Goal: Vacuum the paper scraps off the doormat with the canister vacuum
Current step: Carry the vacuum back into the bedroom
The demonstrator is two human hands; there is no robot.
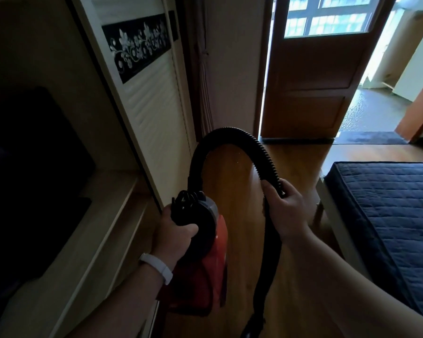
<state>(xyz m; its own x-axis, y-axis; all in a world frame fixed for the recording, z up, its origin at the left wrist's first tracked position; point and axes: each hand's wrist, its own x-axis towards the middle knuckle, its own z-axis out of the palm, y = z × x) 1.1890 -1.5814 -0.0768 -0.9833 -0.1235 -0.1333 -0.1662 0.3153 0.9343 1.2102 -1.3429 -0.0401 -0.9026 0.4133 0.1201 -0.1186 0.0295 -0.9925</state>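
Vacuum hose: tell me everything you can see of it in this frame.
The hose is black, ribbed, seemingly flexible plastic. It rises from the top of the red canister vacuum, arches above the wooden floor and comes down into the right hand, whose fingers curl round it. Below that hand a dark length hangs on downward. The left hand grips the canister, not the hose.

Lower centre: canister vacuum hung in left hand; hose arched from it over to right hand, just right. Cabinet ran along frame left, bed lower right, floor between. Doormat lay upper right, in doorway beside door, well beyond both hands.
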